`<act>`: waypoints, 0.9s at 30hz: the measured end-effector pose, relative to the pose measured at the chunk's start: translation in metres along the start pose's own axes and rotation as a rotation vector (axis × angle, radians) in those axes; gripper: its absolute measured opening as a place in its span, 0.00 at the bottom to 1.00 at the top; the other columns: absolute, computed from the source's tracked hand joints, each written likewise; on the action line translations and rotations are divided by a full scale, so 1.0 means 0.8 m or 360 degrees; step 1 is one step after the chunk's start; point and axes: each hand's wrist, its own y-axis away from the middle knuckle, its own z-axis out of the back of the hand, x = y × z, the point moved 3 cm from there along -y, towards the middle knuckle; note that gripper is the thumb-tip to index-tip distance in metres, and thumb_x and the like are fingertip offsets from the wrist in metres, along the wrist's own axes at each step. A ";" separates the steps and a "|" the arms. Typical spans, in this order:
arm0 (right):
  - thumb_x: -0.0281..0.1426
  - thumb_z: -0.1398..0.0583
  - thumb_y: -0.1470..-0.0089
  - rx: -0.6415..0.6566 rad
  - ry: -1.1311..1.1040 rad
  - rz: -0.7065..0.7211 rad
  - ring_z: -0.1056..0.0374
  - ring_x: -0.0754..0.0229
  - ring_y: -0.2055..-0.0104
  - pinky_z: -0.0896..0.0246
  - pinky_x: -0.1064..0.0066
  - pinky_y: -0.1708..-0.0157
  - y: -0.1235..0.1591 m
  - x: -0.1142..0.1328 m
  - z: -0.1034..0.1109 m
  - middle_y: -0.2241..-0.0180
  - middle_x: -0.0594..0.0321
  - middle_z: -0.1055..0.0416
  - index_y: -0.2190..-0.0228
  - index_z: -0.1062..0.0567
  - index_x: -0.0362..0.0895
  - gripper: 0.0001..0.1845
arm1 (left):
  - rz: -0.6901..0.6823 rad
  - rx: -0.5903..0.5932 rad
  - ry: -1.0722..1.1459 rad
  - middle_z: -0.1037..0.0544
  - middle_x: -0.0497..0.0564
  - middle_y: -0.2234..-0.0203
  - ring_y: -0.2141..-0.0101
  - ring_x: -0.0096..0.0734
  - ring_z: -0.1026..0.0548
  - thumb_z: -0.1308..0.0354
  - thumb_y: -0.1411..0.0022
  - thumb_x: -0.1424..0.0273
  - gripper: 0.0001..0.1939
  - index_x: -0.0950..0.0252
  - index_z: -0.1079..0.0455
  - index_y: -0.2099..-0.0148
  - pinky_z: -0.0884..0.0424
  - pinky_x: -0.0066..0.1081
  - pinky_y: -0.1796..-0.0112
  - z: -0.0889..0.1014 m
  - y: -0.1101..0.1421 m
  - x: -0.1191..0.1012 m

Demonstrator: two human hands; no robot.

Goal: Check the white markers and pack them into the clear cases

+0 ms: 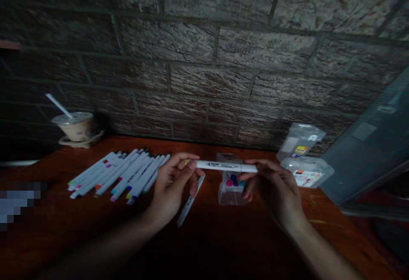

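L hand (pixel 172 188) and R hand (pixel 279 188) both pinch one white marker (pixel 226 167), a finger and thumb at each end, held roughly horiz. above the surface (pixel 198 246); yellow shows at its L end, dark printing along the barrel. Clear plastic case (pixel 232 197) w/ pink, purple & teal marker ends in it sits behind/below the held one, near R hand. Single loose marker (pixel 191 202) lies diag. on the surface, just beside L hand. Big pile of white markers (pixel 123 173) w/ multicolored ends spread to the left, tips pointing various ways, some overlapping. Far left: lidded cup (pixel 76 126) w/ straw (pixel 59 105), on a small tray (pixel 83 140). Right side: upright clear container (pixel 298 141) & clear lid-like piece (pixel 308 172), both w/ labels. Brick wall (pixel 194 67) runs behind.
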 end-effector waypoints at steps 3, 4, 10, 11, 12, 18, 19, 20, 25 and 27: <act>0.38 0.32 0.41 0.0055 0.0050 0.0018 0.25 0.57 0.82 0.29 0.70 0.84 0.001 -0.002 -0.001 0.71 0.56 0.16 0.61 0.16 0.43 0.11 | -0.0044 -0.0011 -0.0027 0.20 0.47 0.72 0.84 0.19 0.32 0.36 0.32 0.64 0.09 0.63 0.26 0.53 0.35 0.21 0.82 0.001 -0.002 -0.002; 0.38 0.32 0.41 0.0076 0.0078 0.0028 0.24 0.58 0.82 0.29 0.70 0.83 0.001 -0.002 -0.002 0.71 0.56 0.16 0.61 0.16 0.44 0.11 | -0.0049 -0.0010 -0.0033 0.20 0.47 0.72 0.84 0.19 0.32 0.36 0.32 0.65 0.09 0.64 0.26 0.53 0.35 0.21 0.82 0.001 -0.002 -0.002; 0.36 0.29 0.44 0.0084 0.0271 0.0113 0.25 0.59 0.82 0.28 0.71 0.83 0.001 -0.001 -0.002 0.75 0.59 0.17 0.61 0.15 0.44 0.11 | -0.0025 -0.0033 -0.0063 0.19 0.47 0.72 0.85 0.19 0.33 0.33 0.34 0.64 0.11 0.64 0.26 0.54 0.36 0.22 0.83 0.003 -0.002 0.003; 0.37 0.28 0.45 0.0081 0.0312 0.0126 0.26 0.60 0.83 0.28 0.72 0.83 0.001 0.000 -0.002 0.77 0.60 0.19 0.61 0.15 0.44 0.11 | -0.0028 -0.0036 -0.0063 0.19 0.47 0.72 0.85 0.19 0.33 0.33 0.35 0.65 0.11 0.64 0.26 0.54 0.36 0.22 0.83 0.004 -0.002 0.004; 0.37 0.28 0.45 0.0075 0.0349 0.0136 0.26 0.60 0.83 0.29 0.72 0.83 0.001 0.001 -0.002 0.79 0.61 0.20 0.62 0.15 0.44 0.11 | -0.0028 -0.0038 -0.0063 0.19 0.47 0.72 0.85 0.19 0.32 0.32 0.35 0.65 0.12 0.64 0.26 0.53 0.36 0.22 0.83 0.004 -0.001 0.004; 0.38 0.27 0.47 -0.0025 0.0386 0.0121 0.31 0.63 0.86 0.33 0.74 0.87 0.000 0.002 -0.002 0.80 0.64 0.23 0.64 0.13 0.45 0.12 | -0.0035 -0.0052 -0.0041 0.21 0.47 0.73 0.85 0.19 0.33 0.31 0.37 0.64 0.13 0.64 0.26 0.54 0.37 0.21 0.83 0.001 -0.001 0.000; 0.39 0.27 0.47 -0.0025 0.0374 0.0113 0.30 0.63 0.86 0.32 0.74 0.87 0.000 0.002 -0.003 0.79 0.63 0.22 0.63 0.13 0.45 0.12 | -0.0042 -0.0054 -0.0042 0.21 0.46 0.73 0.85 0.19 0.33 0.31 0.37 0.64 0.13 0.64 0.26 0.54 0.37 0.21 0.83 0.000 -0.001 0.000; 0.39 0.27 0.47 -0.0018 0.0365 0.0105 0.30 0.63 0.86 0.31 0.73 0.87 -0.001 0.002 -0.003 0.78 0.61 0.20 0.63 0.13 0.45 0.13 | -0.0045 -0.0056 -0.0046 0.22 0.46 0.73 0.85 0.19 0.33 0.31 0.37 0.65 0.13 0.64 0.26 0.54 0.37 0.21 0.83 0.000 -0.001 0.000; 0.40 0.28 0.46 0.0085 0.0370 0.0006 0.28 0.63 0.84 0.29 0.73 0.84 -0.001 0.001 -0.006 0.77 0.58 0.18 0.62 0.13 0.43 0.14 | -0.0044 -0.0061 0.0014 0.23 0.44 0.74 0.84 0.17 0.34 0.30 0.37 0.67 0.12 0.63 0.25 0.53 0.36 0.21 0.82 0.003 -0.003 0.000; 0.40 0.28 0.46 0.0126 0.0346 -0.0049 0.27 0.63 0.84 0.29 0.75 0.83 0.000 0.000 -0.008 0.77 0.58 0.18 0.61 0.14 0.43 0.15 | -0.0023 -0.0068 0.0048 0.22 0.45 0.74 0.84 0.17 0.34 0.31 0.37 0.67 0.11 0.64 0.23 0.53 0.36 0.21 0.83 0.002 -0.004 0.000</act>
